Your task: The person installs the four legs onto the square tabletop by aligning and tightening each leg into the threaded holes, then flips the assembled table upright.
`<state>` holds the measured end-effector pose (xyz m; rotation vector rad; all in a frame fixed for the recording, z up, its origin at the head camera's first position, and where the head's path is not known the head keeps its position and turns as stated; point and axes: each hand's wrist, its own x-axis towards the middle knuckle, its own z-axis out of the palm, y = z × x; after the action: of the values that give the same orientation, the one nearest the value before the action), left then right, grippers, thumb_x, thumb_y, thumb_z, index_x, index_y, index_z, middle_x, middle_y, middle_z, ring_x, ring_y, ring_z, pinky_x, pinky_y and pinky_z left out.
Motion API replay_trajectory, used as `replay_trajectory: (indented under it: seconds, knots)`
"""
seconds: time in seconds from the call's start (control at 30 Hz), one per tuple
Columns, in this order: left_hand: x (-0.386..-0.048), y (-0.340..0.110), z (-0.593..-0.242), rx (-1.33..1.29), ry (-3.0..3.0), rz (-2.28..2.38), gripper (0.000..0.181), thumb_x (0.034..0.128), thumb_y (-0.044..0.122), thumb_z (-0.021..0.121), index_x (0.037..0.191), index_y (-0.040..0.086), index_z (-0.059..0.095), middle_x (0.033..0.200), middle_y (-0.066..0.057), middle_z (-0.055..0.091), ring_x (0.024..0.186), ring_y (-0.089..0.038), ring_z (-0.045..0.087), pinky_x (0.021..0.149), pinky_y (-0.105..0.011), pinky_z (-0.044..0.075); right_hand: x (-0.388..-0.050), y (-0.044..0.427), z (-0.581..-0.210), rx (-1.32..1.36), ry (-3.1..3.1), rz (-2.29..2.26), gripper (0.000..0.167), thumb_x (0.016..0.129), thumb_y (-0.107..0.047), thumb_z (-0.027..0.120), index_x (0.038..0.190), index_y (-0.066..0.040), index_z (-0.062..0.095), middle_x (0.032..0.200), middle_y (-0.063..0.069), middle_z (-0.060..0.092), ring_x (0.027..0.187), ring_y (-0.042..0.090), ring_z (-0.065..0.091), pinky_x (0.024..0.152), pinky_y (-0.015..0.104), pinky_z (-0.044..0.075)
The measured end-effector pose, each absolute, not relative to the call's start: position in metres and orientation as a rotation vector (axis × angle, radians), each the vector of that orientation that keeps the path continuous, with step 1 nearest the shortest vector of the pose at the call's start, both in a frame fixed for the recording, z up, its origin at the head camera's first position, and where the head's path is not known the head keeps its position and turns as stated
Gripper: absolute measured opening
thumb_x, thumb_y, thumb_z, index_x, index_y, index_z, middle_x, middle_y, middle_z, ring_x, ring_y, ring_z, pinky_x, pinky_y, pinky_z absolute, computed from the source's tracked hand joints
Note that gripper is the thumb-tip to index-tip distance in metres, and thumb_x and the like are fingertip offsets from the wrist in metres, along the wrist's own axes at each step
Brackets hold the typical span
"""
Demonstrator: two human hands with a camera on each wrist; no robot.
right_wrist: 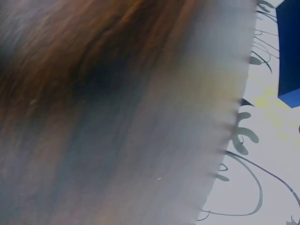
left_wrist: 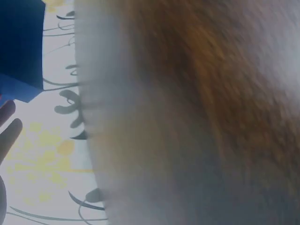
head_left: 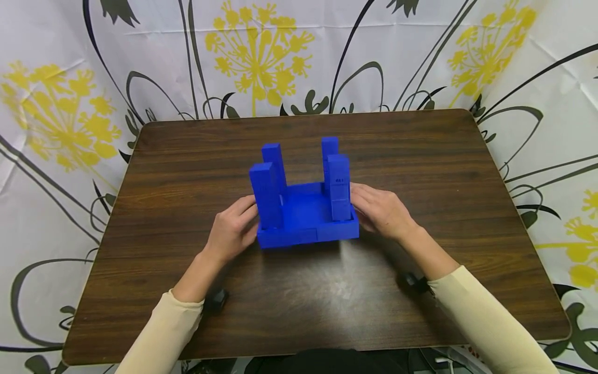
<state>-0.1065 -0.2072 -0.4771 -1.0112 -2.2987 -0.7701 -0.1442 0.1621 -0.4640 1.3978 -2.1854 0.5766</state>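
Observation:
A blue tray-like frame (head_left: 306,237) with a tall square post at each corner is held between both hands in the head view; it looks like a small table turned legs up. It appears raised slightly off the tabletop. My left hand (head_left: 231,227) grips its left side, the fingertips partly hidden behind the front left post (head_left: 266,195). On the opposite side my right hand (head_left: 380,209) holds the right edge beside the front right post (head_left: 339,187), its fingertips also hidden. A blue corner (left_wrist: 21,51) and some left fingers (left_wrist: 9,136) show in the left wrist view; a blue part (right_wrist: 289,51) shows in the right.
The brown wood-grain table (head_left: 187,166) has rounded corners. A white cloth with yellow flowers (head_left: 261,52) hangs behind and around it. Dark wrist devices (head_left: 216,299) sit under the forearms. Cables (head_left: 444,360) lie beyond the near edge.

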Motion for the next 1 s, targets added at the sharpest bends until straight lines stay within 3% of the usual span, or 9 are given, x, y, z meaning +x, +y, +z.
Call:
replay_trajectory:
  seconds: [0.1,0.17,0.23,0.33,0.43,0.53,0.73,1.0]
  knots:
    - [-0.106,-0.204,-0.472,-0.970,-2.286,-0.858,0.033,0.0982,0.025,0.054,0.117,0.001,0.067,0.117,-0.011,0.065,0.107,-0.027,0.063,0.089,-0.045,0.051,-0.142,0.161,-0.461,1.343,-2.235,0.675,0.043,0.082,-0.001,0.053,0.124,-0.001,0.057,0.123,0.013,0.064,0.110,0.025,0.063,0.078,0.043,0.055]
    - [-0.105,-0.202,-0.469,-0.947,-2.282,-0.919,0.033,0.0994,0.027,0.053,0.117,0.002,0.066,0.116,-0.010,0.066,0.105,-0.025,0.064,0.091,-0.042,0.050,-0.140,0.160,-0.458,1.317,-2.270,0.739,0.036,0.087,-0.007,0.056,0.122,-0.002,0.056,0.119,0.013,0.065,0.102,0.024,0.064,0.073,0.042,0.056]
    - [-0.105,-0.201,-0.465,-0.929,-2.286,-0.997,0.029,0.0981,0.023,0.058,0.118,0.003,0.065,0.115,-0.008,0.066,0.105,-0.024,0.064,0.092,-0.040,0.050,-0.138,0.157,-0.455,1.295,-2.312,0.816,0.030,0.095,-0.017,0.058,0.121,-0.003,0.056,0.115,0.012,0.067,0.094,0.021,0.065,0.070,0.041,0.055]
    - [-0.106,-0.199,-0.458,-0.901,-2.304,-1.131,0.026,0.0918,0.009,0.068,0.118,0.004,0.065,0.115,-0.007,0.066,0.105,-0.022,0.063,0.092,-0.039,0.050,-0.137,0.153,-0.450,1.255,-2.376,0.923,0.031,0.097,-0.026,0.063,0.120,-0.005,0.058,0.114,0.009,0.068,0.092,0.019,0.067,0.074,0.041,0.055]
    - [-0.108,-0.196,-0.452,-0.857,-2.321,-1.273,0.037,0.0835,-0.004,0.073,0.119,0.003,0.065,0.112,-0.007,0.066,0.102,-0.021,0.064,0.088,-0.039,0.053,-0.137,0.149,-0.445,1.178,-2.443,1.056,0.035,0.093,-0.020,0.069,0.123,-0.007,0.058,0.113,0.007,0.069,0.093,0.019,0.069,0.075,0.042,0.056]
    - [-0.109,-0.193,-0.445,-0.811,-2.325,-1.375,0.039,0.0832,-0.011,0.070,0.120,-0.001,0.063,0.107,-0.011,0.066,0.095,-0.023,0.066,0.078,-0.041,0.056,-0.137,0.147,-0.440,1.091,-2.508,1.190,0.043,0.091,-0.013,0.070,0.131,-0.006,0.055,0.114,0.010,0.069,0.093,0.023,0.070,0.075,0.043,0.057]
    - [-0.103,-0.183,-0.416,-0.735,-2.370,-1.506,0.035,0.0900,-0.011,0.061,0.125,-0.010,0.057,0.101,-0.020,0.064,0.083,-0.024,0.064,0.069,-0.033,0.057,-0.139,0.142,-0.432,0.938,-2.589,1.437,0.046,0.096,-0.013,0.064,0.139,-0.003,0.050,0.109,0.014,0.069,0.091,0.026,0.069,0.075,0.044,0.056]
    - [-0.110,-0.181,-0.406,-0.561,-2.440,-1.806,0.031,0.0992,-0.001,0.052,0.128,-0.012,0.055,0.090,-0.018,0.061,0.068,-0.018,0.063,0.058,-0.030,0.056,-0.146,0.137,-0.429,0.770,-2.556,1.826,0.041,0.102,-0.012,0.054,0.140,0.001,0.049,0.113,0.018,0.067,0.090,0.026,0.068,0.073,0.050,0.056]
